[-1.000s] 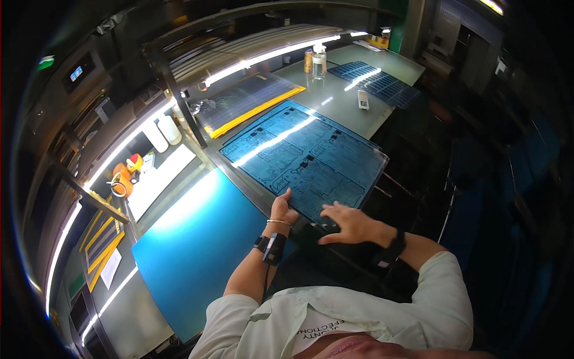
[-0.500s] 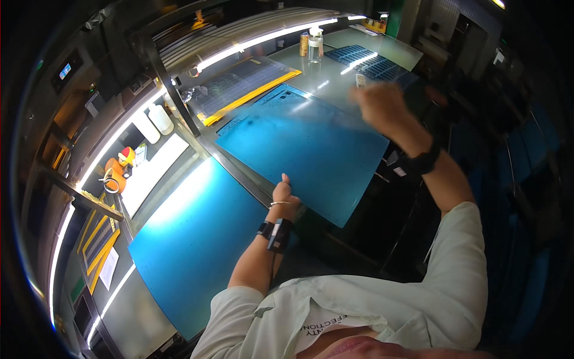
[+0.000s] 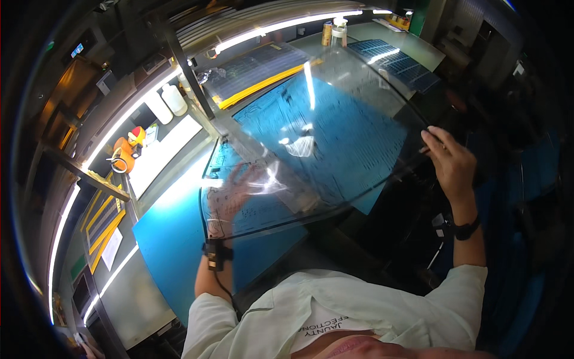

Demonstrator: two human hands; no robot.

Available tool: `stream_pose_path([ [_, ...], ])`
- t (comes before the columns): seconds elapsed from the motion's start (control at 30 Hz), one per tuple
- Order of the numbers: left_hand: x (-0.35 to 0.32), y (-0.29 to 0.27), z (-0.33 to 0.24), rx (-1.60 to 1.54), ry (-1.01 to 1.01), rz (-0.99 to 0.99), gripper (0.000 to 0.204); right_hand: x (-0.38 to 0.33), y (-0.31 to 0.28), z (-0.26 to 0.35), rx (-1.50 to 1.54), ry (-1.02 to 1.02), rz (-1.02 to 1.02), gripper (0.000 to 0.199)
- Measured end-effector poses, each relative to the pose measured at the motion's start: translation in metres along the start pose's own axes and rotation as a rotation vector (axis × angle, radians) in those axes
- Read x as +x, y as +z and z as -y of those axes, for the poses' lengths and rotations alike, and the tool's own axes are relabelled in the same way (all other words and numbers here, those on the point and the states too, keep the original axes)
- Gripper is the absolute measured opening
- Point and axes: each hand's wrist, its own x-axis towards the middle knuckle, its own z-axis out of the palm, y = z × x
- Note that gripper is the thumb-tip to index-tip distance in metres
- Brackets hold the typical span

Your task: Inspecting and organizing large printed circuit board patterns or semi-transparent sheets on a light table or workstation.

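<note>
My right hand [image 3: 451, 160] pinches the right edge of a large clear film [image 3: 298, 145] with black printed lines and dark borders. The film hangs tilted above the benches and catches bright reflections. Through its left part shows my left hand [image 3: 234, 190], somewhat blurred, behind the film with its fingers apart; whether it touches the film I cannot tell. Below the film lies a blue sheet [image 3: 372, 202], seen mostly through it. Another blue sheet [image 3: 179, 239] rests on the bench at the left, its upper right part overlapped by the film.
A yellow-edged dark panel [image 3: 257, 78] lies at the back. A blue gridded panel [image 3: 400, 63], a clear bottle [image 3: 339, 35] and a tan can [image 3: 326, 34] are farther right. White bottles [image 3: 173, 99] and orange tape rolls [image 3: 124, 157] stand at the left, by an upright post [image 3: 190, 75].
The clear film has come up off the right blue sheet and spans both hands' area. My right hand moved right and nearer; my left hand moved left, behind the film.
</note>
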Motion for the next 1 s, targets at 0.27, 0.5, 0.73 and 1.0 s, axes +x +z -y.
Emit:
stream_pose_path([
  [0.27, -0.057, -0.005, -0.066, 0.487, -0.355, -0.382, 0.053, -0.089, 0.077, 0.007, 0.524, 0.204, 0.143, 0.020],
  [0.5, -0.109, 0.025, -0.059, 1.029, -0.155, -0.701, 0.025, -0.112, 0.087, 0.037, 0.427, 0.598, 0.381, 0.019],
  [0.73, -0.306, 0.045, -0.121, 1.116, -0.322, -0.822, 0.030, -0.086, 0.090, 0.140, 1.470, 0.677, 0.652, 0.028],
  [1.0, -0.375, -0.052, -0.206, 0.974, 0.051, -1.344, 0.030, -0.115, 0.118, 0.221, 1.569, 1.011, 0.773, 0.018],
])
